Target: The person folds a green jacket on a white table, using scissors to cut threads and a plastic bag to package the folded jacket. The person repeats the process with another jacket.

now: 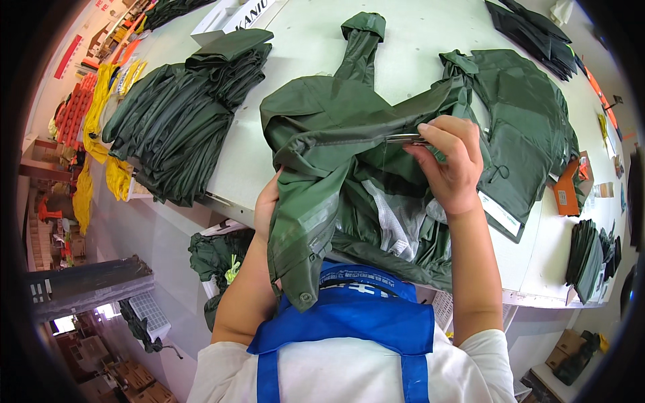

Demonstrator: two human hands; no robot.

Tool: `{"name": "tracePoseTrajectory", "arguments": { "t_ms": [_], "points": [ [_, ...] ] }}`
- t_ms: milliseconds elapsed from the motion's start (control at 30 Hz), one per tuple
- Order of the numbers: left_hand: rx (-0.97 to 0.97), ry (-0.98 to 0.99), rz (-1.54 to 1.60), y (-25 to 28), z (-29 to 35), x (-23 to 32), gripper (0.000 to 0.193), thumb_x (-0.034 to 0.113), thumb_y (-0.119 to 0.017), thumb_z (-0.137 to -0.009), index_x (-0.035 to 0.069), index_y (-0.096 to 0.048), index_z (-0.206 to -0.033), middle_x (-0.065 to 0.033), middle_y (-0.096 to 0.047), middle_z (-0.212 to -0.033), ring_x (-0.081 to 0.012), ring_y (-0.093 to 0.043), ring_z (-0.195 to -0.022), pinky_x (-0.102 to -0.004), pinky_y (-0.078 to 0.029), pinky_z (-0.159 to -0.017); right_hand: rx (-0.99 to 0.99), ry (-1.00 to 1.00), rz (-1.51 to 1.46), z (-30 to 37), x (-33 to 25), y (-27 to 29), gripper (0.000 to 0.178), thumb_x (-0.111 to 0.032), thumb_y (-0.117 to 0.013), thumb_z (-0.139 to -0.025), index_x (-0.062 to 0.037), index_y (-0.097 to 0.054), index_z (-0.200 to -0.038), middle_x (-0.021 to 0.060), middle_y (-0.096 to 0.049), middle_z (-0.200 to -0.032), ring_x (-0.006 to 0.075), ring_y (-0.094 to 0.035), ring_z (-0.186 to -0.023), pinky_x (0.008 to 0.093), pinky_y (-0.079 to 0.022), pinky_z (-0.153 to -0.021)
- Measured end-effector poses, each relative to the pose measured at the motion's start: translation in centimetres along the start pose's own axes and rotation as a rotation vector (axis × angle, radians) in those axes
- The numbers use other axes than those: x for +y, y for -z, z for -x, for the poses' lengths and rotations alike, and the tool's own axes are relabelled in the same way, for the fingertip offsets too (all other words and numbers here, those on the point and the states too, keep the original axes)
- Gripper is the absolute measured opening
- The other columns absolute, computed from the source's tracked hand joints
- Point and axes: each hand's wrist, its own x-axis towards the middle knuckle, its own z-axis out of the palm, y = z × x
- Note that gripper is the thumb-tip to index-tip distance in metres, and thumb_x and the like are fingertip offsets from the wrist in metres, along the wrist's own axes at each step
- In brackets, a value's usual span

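Note:
A dark green rain jacket (306, 201) is bunched up in front of me at the table's near edge. One sleeve (361, 50) stretches away across the table, and white mesh lining (393, 225) shows in its folds. My left hand (267, 195) grips the jacket from the left side, its fingers mostly hidden under the cloth. My right hand (451, 158) is closed around small metal thread snips (405, 139). Their blades point left and lie along a seam of the jacket. A fine loose thread hangs just below the blades.
On the white table (295, 47), a tall stack of folded green garments (181, 127) stands left. More green garments (517, 121) lie right, beside an orange box (570, 191) and a smaller dark pile (583, 258). A white box (232, 20) sits at the back. Yellow garments (101, 127) hang far left.

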Motion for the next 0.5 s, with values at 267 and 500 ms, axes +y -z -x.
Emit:
{"name": "tracePoseTrajectory", "arguments": {
  "t_ms": [267, 500],
  "points": [
    [0.018, -0.001, -0.038, 0.02, 0.22, 0.08, 0.043, 0.03, -0.04, -0.099, -0.001, -0.052, -0.127, -0.0164, -0.059, -0.123, -0.0286, -0.06, -0.108, -0.0385, -0.048, -0.096, 0.023, -0.051, -0.138, 0.03, 0.35, -0.29, 0.045, -0.012, -0.082, -0.058, -0.0104, -0.067, -0.1, 0.0026, -0.061, -0.09, 0.0202, -0.056, -0.08, 0.0315, -0.041, -0.069],
    [-0.01, -0.016, -0.026, 0.66, 0.49, 0.06, 0.043, 0.029, -0.04, -0.099, -0.002, -0.052, -0.126, -0.0175, -0.059, -0.123, -0.0295, -0.06, -0.109, -0.0392, -0.048, -0.096, 0.038, -0.051, -0.193, -0.21, 0.54, -0.64, 0.039, -0.012, -0.082, -0.06, -0.0093, -0.068, -0.096, 0.0023, -0.061, -0.087, 0.0198, -0.057, -0.078, 0.0313, -0.041, -0.068]
  ]
}}
